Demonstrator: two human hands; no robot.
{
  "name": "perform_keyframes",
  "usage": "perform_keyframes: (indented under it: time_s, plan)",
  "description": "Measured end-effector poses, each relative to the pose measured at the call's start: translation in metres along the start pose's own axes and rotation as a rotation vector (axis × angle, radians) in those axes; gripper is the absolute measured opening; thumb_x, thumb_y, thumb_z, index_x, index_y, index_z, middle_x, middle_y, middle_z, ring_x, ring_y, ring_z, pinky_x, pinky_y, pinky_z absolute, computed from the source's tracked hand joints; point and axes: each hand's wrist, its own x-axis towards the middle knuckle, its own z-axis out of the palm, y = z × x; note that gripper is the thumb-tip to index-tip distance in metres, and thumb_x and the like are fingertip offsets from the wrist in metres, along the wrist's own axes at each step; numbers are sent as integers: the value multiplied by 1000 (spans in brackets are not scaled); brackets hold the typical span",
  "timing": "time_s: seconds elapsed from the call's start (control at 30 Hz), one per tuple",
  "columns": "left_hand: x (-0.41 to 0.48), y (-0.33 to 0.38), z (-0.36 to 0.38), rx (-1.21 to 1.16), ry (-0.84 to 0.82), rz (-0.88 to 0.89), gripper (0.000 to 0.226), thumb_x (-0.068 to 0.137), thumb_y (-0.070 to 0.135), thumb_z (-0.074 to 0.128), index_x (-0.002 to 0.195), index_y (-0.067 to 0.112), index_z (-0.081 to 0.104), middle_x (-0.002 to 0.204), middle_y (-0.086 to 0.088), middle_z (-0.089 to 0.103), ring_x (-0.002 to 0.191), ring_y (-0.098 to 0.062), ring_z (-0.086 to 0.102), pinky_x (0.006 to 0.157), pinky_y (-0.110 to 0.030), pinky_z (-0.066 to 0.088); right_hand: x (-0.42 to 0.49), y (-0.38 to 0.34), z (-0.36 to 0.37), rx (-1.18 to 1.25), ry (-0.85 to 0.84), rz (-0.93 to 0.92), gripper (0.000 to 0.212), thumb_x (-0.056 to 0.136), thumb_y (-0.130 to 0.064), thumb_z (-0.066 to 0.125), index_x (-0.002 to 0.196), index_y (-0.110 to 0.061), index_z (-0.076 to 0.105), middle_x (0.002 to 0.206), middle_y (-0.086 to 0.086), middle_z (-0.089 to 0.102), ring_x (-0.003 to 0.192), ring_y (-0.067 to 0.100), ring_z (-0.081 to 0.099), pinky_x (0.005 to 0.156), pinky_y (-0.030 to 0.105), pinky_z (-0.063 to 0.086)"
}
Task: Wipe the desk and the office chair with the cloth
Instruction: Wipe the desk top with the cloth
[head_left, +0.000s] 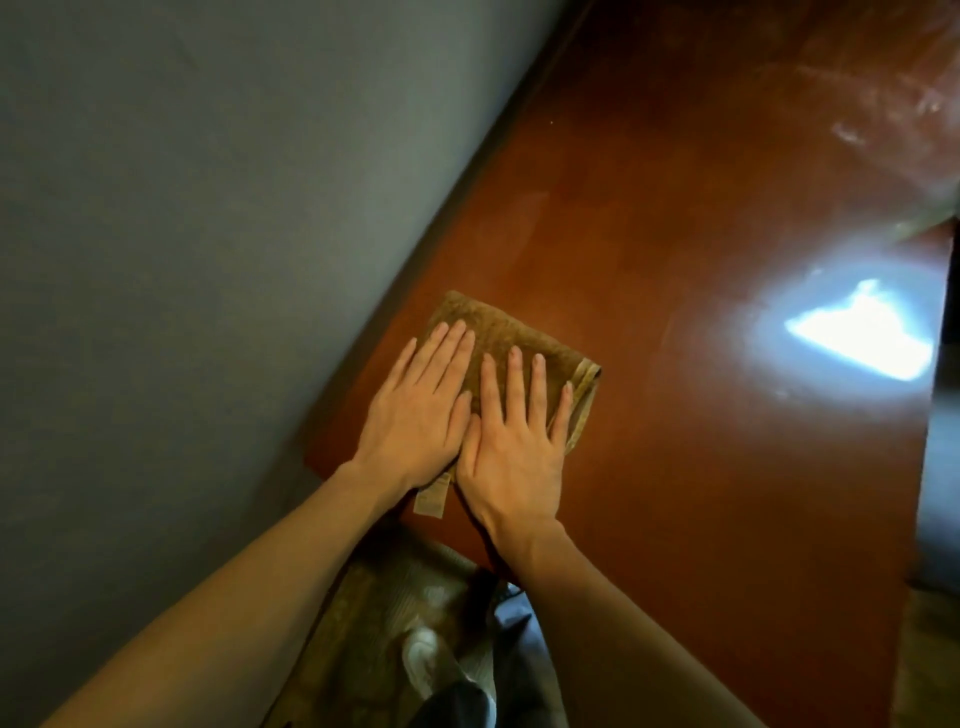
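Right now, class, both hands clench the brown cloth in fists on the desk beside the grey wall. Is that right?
Not fists. The head view shows the left hand and the right hand pressing flat, fingers straight, on the brown cloth on the desk beside the grey wall.

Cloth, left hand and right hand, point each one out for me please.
cloth (519, 332), head view, bare folded part beyond the fingertips.
left hand (415, 410), head view, back of the hand.
right hand (511, 441), head view, back of the hand.
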Motion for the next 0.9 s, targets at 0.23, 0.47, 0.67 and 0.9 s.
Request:
perform_keyframes:
  time_s: [0.23,0.47,0.67,0.9]
  plan:
    - [-21,-20,2,-37,59,-80,61,105,32,28,161,7,25,169,-10,21,158,-19,13,127,-47,19,-1,-18,6,9,-13,-86,62,105,-43,29,163,-24,22,172,6,12,159,26,-3,127,58,3]
    - [-1,-29,4,-41,24,-47,65,103,34,29,163,10,19,171,-8,16,159,-18,6,126,-49,20,17,-12,6,27,-29,-86,64,102,-44,31,164,-28,21,172,5,12,160,24,-3,126,59,7]
    - [47,-33,3,-38,45,-87,66,102,35,29,163,10,18,171,-9,15,159,-20,8,126,-48,20,67,3,9,53,32,-116,64,101,-43,35,163,-29,25,171,4,18,160,21,1,127,57,9]
    - [123,-36,1,-35,42,-81,66,103,37,23,164,11,15,172,-8,12,159,-21,5,127,-48,15,138,28,8,76,101,-99,62,100,-41,40,161,-29,32,170,3,24,159,21,8,128,53,6]
